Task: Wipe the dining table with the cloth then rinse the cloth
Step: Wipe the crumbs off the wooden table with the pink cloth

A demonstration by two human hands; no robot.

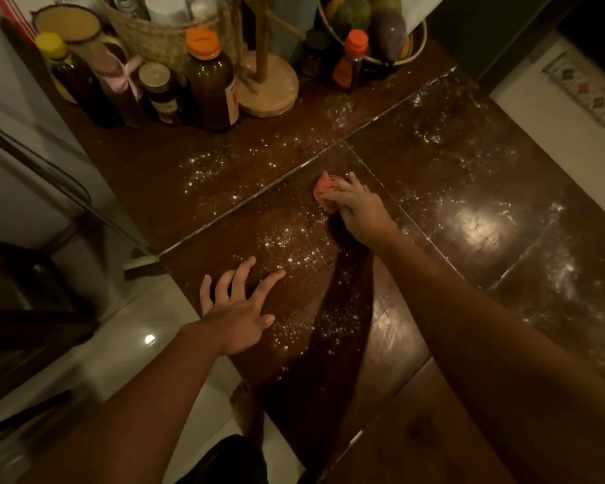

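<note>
**A hand rubs the dusty table with a small cloth**

The right hand (355, 204) has its fingers curled around a bunched-up pink-orange cloth (323, 192). It presses the cloth down on the dark brown dining table (468, 176), close to the middle of the top.

Just around the cloth, the wood is sprinkled with white powder (287, 242). There is more powder on the near side of the cloth, more on its far side, and smears of it to the right of the cloth.

The left hand (236, 309) is nearer to the person than the cloth and off to its left. It holds nothing. Its fingers are straight and spread wide, and it lies flat on the table by the edge.

Far behind the cloth stands a round wooden stand (268, 89). Left of that, still behind the cloth, stands a big brown bottle (210, 82) with an orange cap, along with some smaller jars and bottles. A woven basket (165, 36) sits farther back than those. Behind the cloth and a bit to the right are a small bottle (350, 61) with an orange cap and a bowl of fruit (416, 47).

Well to the left of the cloth, past the table edge, the pale floor (147, 326) shines.
</note>
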